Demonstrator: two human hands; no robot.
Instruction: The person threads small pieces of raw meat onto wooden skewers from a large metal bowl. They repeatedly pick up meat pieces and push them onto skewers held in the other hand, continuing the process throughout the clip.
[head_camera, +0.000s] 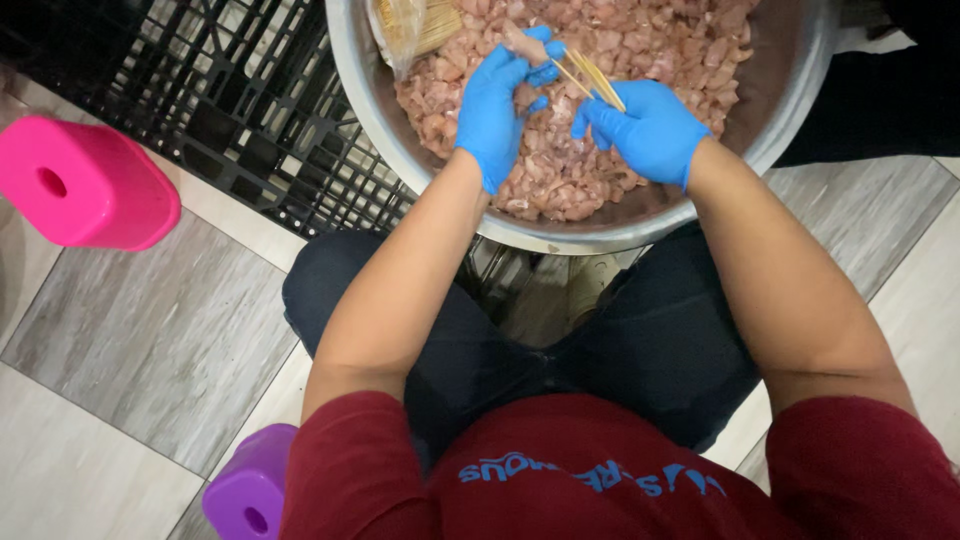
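Two blue-gloved hands over steel bowl (790, 110) of raw meat pieces (570, 180). Left hand (500, 105) fingers clamped on meat chunk (522, 42); right hand (648, 130) fingers closed around thin wooden skewers (590, 78).

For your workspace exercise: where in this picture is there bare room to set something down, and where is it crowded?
Bare floor tiles lie between the pink stool, purple stool and black crate; more tile lies right of the knees. The metal bowl is crowded with meat pieces, skewers and both hands.

One package: clear plastic bag of bamboo skewers (408, 25), crinkled and translucent with tan sticks inside, leaning on the inner left rim of the steel basin (365, 110).
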